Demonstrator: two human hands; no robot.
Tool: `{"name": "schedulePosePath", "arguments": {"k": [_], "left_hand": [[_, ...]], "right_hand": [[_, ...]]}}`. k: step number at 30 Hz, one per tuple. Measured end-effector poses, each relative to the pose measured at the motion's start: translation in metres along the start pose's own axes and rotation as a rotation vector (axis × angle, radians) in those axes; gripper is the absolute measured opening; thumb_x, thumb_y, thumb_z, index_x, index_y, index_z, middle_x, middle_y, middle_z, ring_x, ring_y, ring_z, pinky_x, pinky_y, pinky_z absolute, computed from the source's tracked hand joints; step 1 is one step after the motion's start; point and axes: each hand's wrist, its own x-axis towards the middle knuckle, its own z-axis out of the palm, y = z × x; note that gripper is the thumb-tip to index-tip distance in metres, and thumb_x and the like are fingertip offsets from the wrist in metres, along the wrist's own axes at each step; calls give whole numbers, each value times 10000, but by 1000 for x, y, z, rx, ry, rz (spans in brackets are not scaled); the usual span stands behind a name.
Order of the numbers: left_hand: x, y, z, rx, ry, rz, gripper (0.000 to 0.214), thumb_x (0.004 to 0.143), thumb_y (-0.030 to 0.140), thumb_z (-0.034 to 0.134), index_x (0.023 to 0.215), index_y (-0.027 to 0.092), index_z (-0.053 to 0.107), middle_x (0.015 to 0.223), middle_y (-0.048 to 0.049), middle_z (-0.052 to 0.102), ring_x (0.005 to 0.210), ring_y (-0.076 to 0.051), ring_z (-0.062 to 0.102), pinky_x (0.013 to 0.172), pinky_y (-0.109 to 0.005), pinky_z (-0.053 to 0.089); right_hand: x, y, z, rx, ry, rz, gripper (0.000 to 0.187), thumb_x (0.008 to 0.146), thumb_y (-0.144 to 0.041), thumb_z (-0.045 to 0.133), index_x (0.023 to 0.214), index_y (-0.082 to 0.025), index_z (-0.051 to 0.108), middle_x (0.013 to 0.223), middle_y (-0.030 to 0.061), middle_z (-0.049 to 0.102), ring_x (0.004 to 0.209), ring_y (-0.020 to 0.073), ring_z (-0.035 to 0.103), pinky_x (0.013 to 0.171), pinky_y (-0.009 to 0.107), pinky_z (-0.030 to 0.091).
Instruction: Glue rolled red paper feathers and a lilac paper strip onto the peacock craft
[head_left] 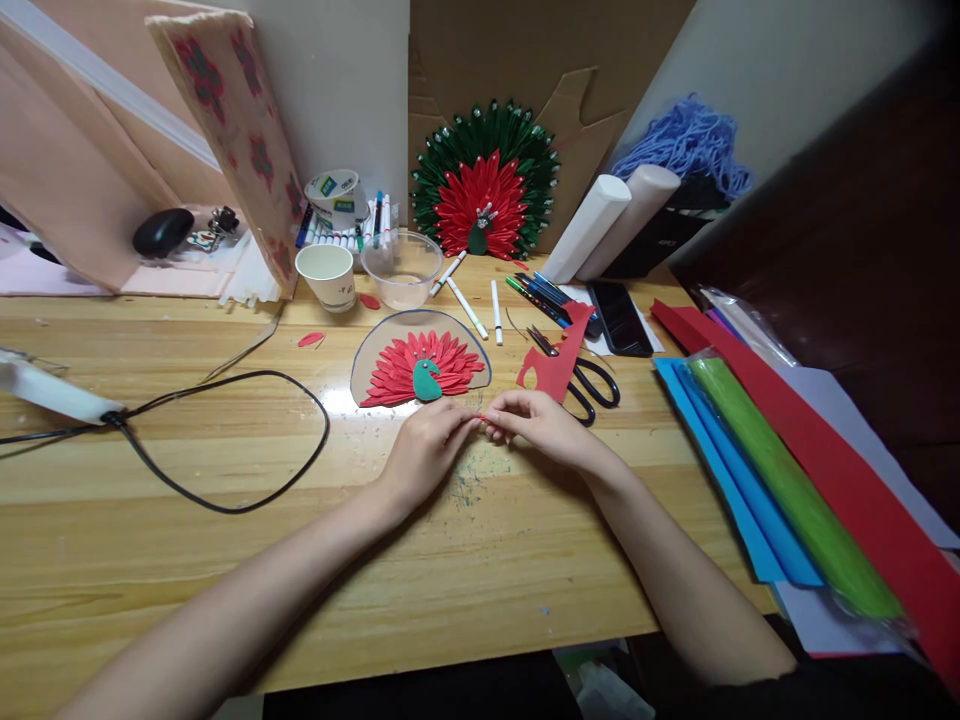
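My left hand (431,445) and my right hand (529,422) meet over the middle of the table, fingertips pinched together. Between them is a small piece of red paper (481,418), mostly covered by the fingers. Just beyond lies a half-round cardboard piece (365,370) with a blue outline. On it a fan of red paper feathers (390,368) surrounds a green peacock body (427,381). A cut red paper sheet (556,368) rests to the right of my hands, partly over black-handled scissors (596,385).
A larger green and red peacock (487,185) leans on cardboard at the back. A paper cup (325,278), a clear bowl (403,275) and loose markers (468,308) stand or lie before it. A black cable loop (328,430) lies left; a phone (619,318) and coloured paper packs (787,480) lie right.
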Motion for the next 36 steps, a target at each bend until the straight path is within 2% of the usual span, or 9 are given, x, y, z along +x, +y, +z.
{"name": "schedulePosePath", "arguments": {"k": [4,6,10,14,20,24,30,36], "left_hand": [[1,0,0,-4,24,-7,199,879,251,480,941,177,653,848,-61,650,782,-153,582,706,-274,452],[1,-1,0,-20,48,-12,191,876,247,486,938,176,653,852,-61,651,786,-151,585,709,-271,455],[0,-2,1,-25,65,-11,176,870,236,498,918,162,651,830,-58,645,766,-145,582,694,-262,454],[0,-2,1,-17,63,-2,166,869,232,498,891,151,642,808,-56,633,743,-142,575,679,-259,451],[0,0,1,-28,40,-6,175,879,231,478,892,148,631,820,-58,629,759,-139,573,690,-254,445],[1,0,1,-14,31,-27,172,874,233,479,877,148,629,802,-53,622,743,-138,565,677,-251,435],[1,2,0,39,46,-79,106,812,198,537,751,157,613,706,-19,601,657,-125,534,627,-239,404],[1,6,-1,44,60,-99,78,786,181,544,736,159,599,707,-15,599,660,-123,530,622,-234,400]], "right_hand": [[-2,-4,0,-207,109,-115,209,819,-350,565,807,-145,605,732,33,627,649,124,572,609,263,454],[-4,-6,-1,-380,172,-257,163,813,-311,580,853,-158,621,791,42,643,691,135,582,634,270,462],[-6,-8,1,-632,211,-521,91,804,-212,588,874,-176,634,823,44,652,733,143,582,680,273,462],[-4,-6,3,-741,248,-615,73,802,-162,575,851,-170,628,791,43,656,730,152,572,687,282,452],[-3,-3,3,-738,258,-600,68,807,-182,575,822,-165,640,776,44,664,711,147,578,679,276,458],[-5,-5,4,-661,275,-520,80,794,-186,583,796,-163,659,765,44,670,677,137,585,648,263,464],[-6,-6,10,-455,312,-344,61,727,-161,610,747,-149,666,683,29,660,595,119,568,555,232,460],[-6,-7,8,-399,291,-282,72,696,-193,626,724,-142,667,666,30,658,575,117,556,543,236,458]]}}
